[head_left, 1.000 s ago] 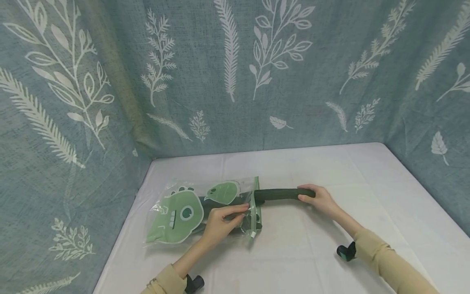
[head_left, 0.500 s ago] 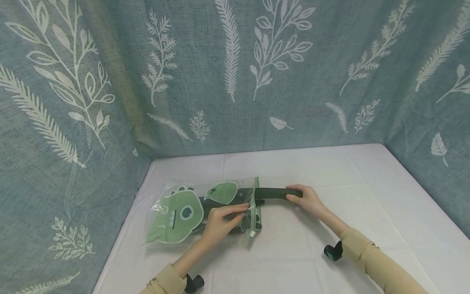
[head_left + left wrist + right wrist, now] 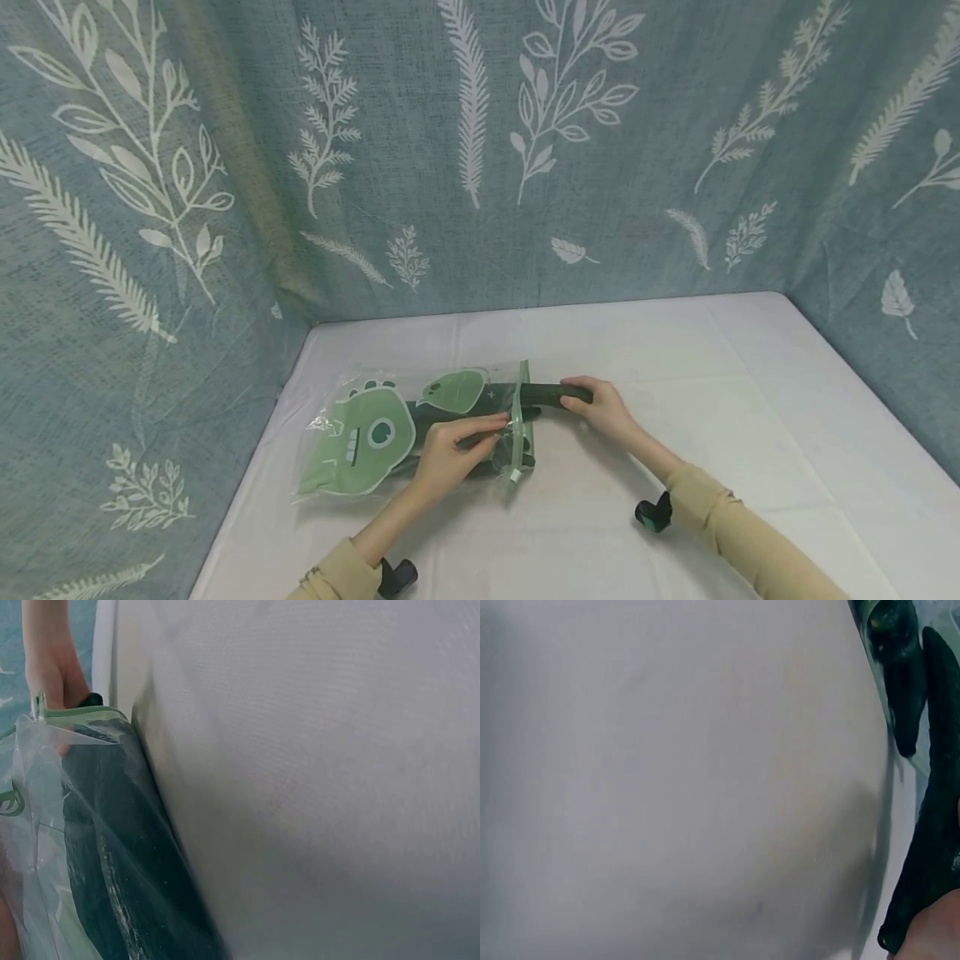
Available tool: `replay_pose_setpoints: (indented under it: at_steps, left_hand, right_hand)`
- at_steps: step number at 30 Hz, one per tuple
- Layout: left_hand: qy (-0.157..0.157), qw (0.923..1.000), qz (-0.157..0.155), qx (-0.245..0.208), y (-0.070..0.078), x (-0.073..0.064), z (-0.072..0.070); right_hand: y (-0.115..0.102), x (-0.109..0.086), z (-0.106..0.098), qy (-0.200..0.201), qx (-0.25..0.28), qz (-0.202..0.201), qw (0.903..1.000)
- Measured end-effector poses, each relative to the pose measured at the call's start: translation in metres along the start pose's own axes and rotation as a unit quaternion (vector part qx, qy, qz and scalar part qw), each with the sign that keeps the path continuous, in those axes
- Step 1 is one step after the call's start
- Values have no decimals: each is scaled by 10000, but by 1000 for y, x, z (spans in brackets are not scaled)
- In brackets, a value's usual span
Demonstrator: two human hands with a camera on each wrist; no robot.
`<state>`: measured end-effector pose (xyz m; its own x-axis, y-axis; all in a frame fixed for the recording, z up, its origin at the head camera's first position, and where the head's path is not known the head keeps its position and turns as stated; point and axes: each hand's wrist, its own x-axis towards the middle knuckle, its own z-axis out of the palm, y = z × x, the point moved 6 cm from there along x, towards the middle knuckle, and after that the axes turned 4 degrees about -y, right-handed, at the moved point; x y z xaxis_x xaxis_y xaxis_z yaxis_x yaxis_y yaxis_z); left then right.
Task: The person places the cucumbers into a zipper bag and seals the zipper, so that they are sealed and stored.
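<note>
A clear zip bag (image 3: 352, 450) with green cartoon prints lies on the table, its green-edged mouth facing right. My left hand (image 3: 446, 454) pinches the film beside the zip. A long dark green cucumber (image 3: 542, 394) runs into the mouth, and my right hand (image 3: 603, 408) grips its outer end. More cucumbers (image 3: 150, 847) show through the film in the left wrist view. In the right wrist view, another cucumber (image 3: 905, 697) lies at the mouth beside the held cucumber (image 3: 922, 855); fingers cover part of the held one.
A white cloth (image 3: 675, 358) covers the table. Blue-green curtains (image 3: 420, 150) with white leaf patterns stand at the back and both sides. A white zip slider (image 3: 515, 476) sits at the near end of the bag's mouth.
My right hand has moved left, pushing the cucumber further into the bag, so less of it sticks out. My left hand and the bag have stayed nearly still.
</note>
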<state>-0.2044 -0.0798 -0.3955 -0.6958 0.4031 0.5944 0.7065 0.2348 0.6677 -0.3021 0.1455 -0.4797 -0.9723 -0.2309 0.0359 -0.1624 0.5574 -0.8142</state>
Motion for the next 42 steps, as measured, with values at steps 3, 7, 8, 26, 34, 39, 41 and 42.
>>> replay_pose_setpoints:
  at_steps: [3, 7, 8, 26, 34, 39, 41, 42]
  left_hand:
    - [-5, 10000, 18, 27, 1, 1, -1]
    - [-1, 9999, 77, 84, 2, 1, -2]
    - [0, 9999, 88, 88, 1, 1, -2]
    - [-32, 9999, 79, 103, -29, -6, 6]
    - [-61, 9998, 187, 41, -32, -8, 6]
    - [-31, 9997, 259, 16, -31, -7, 5]
    - [4, 9996, 266, 24, -30, -7, 5]
    - [25, 9995, 306, 61, -29, -6, 5]
  right_hand:
    - [-5, 3, 6, 25, 11, -54, 10000]
    - [-10, 8, 13, 54, 47, -106, 9999]
    - [-11, 9, 14, 64, 60, -95, 9999]
    - [-38, 22, 44, 200, 109, -149, 9996]
    - [-45, 29, 58, 348, 355, -178, 9986]
    - [-49, 32, 63, 349, 301, -256, 9986]
    - [-50, 32, 65, 338, 352, -228, 9985]
    - [-50, 33, 66, 331, 409, -222, 9984]
